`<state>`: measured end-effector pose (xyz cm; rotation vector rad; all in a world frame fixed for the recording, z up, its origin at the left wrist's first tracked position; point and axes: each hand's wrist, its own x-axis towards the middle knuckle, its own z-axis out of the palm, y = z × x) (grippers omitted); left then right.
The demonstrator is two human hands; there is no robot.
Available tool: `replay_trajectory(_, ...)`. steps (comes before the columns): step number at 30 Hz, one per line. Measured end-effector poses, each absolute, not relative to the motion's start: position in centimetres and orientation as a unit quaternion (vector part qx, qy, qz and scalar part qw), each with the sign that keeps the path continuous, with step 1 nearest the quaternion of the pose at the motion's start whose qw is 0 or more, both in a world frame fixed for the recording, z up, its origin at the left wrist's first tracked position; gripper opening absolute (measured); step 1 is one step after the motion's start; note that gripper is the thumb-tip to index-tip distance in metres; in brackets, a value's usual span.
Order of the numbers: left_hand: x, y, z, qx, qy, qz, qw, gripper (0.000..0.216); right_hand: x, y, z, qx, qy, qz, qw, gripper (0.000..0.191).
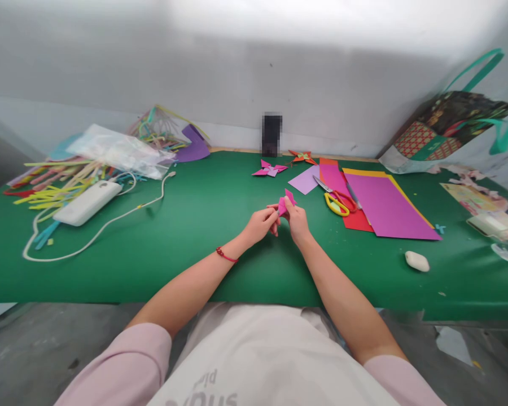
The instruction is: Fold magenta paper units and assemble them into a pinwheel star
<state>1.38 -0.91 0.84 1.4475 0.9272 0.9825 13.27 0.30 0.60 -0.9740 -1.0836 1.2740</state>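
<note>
Both of my hands meet over the middle of the green table (186,237). My left hand (260,224) and my right hand (297,221) pinch a small folded pink paper piece (285,202) between their fingertips, held just above the table. A red string bracelet (226,255) circles my left wrist. Beyond the hands lie a finished pink paper pinwheel (270,168) and an orange one (302,157).
Right of my hands: yellow-handled scissors (335,202), a lilac square (305,180), stacked coloured sheets (385,206), a white eraser (417,261). At the left, a white power bank (87,203) with cable, straws (55,192), a plastic bag (118,149). A patterned bag (444,129) stands far right.
</note>
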Motion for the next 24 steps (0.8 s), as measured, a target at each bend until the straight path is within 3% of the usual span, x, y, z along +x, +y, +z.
replay_trajectory(11,1.68,-0.71,0.64,0.548,0.366,0.353,0.664,0.046,13.12,-0.12,0.75,-0.380,-0.489,0.582,0.527,0.052)
replay_trajectory(17,1.50,-0.82,1.04,0.539,0.363,0.355,0.671,0.047,13.05,-0.15,0.70,-0.395,-0.474,0.585,0.527,0.059)
replay_trajectory(24,1.44,-0.81,0.84,0.565,0.384,0.352,0.640,0.040,13.16,-0.01,0.72,-0.406,-0.470,0.568,0.540,0.054)
